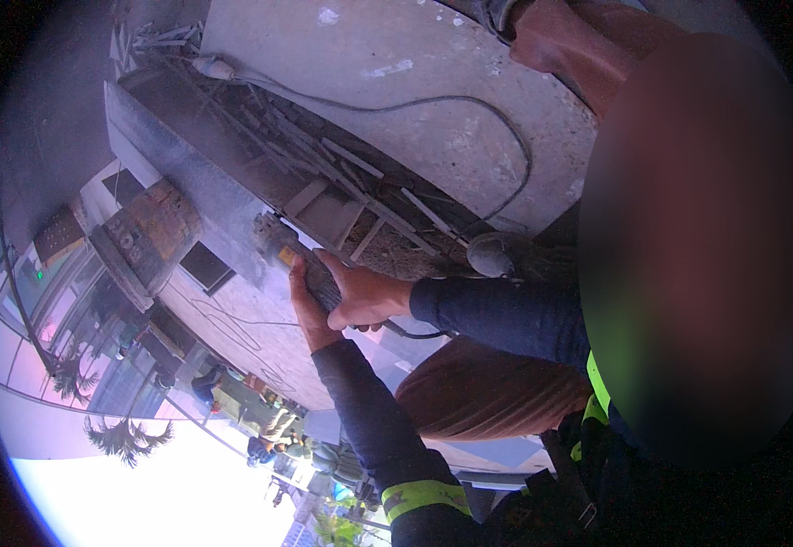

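Both my hands are wrapped round the dark body of a hand-held power tool that looks like an angle grinder [316,278]. My left hand [308,310] grips it from the side, thumb along the body near a yellow label. My right hand [369,294] closes round its rear part, where a dark cord leaves it. The tool's metal head [272,233] is over or against the edge of a long pale slab [223,196]; whether it touches, I cannot tell. Its disc cannot be made out. Haze hangs over the slab's far part.
Beside the slab lie several loose strips [324,164] and debris. A grey cable [396,108] curls over a pale board [415,64]. Close to my right sleeve sits a rounded grey object [492,255]. A rusty cylindrical piece [155,228] stands on the left. Several people [264,438] are in the background.
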Demonstrator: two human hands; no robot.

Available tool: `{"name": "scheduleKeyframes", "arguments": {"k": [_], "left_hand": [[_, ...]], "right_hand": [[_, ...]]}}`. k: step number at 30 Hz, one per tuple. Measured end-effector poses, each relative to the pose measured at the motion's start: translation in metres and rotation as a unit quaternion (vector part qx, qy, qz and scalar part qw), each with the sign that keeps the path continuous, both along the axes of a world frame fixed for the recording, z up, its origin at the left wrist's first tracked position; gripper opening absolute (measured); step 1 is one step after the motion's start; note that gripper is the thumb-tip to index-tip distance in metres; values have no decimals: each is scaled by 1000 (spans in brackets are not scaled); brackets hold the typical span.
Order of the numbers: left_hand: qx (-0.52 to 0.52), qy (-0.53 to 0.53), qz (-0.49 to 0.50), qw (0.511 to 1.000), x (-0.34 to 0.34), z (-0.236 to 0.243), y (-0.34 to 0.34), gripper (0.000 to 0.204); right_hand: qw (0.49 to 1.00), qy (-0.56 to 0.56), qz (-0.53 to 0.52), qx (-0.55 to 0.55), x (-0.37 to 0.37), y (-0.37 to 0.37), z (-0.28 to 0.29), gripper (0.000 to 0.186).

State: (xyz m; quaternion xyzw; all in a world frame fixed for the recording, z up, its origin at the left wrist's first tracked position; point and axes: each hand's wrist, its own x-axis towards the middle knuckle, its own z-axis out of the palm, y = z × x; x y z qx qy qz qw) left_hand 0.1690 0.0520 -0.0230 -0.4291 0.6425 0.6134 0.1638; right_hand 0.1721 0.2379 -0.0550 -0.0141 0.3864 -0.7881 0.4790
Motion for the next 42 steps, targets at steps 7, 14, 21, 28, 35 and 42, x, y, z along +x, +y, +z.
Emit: {"name": "scheduleKeyframes", "arguments": {"k": [7, 14, 21, 28, 35, 42], "left_hand": [[-12, 17, -10, 1000, -3, 0, 12, 45], [-28, 10, 26, 999, -15, -3, 12, 45], [-11, 0, 23, 1000, -19, 1, 11, 46], [8, 11, 10, 1000, -27, -2, 15, 47], [43, 7, -12, 999, -31, -6, 9, 47], [29, 6, -24, 999, -24, -6, -4, 47]], "right_hand": [[1000, -5, 12, -13, -5, 1, -3, 119], [1000, -3, 14, -7, -11, -6, -7, 121], [1000, 3, 2, 0, -17, -5, -3, 119], [1000, 2, -3, -6, -29, 5, 1, 120], [1000, -12, -4, -2, -28, -5, -7, 119], [1000, -18, 16, 3, -25, -5, -3, 119]]}}
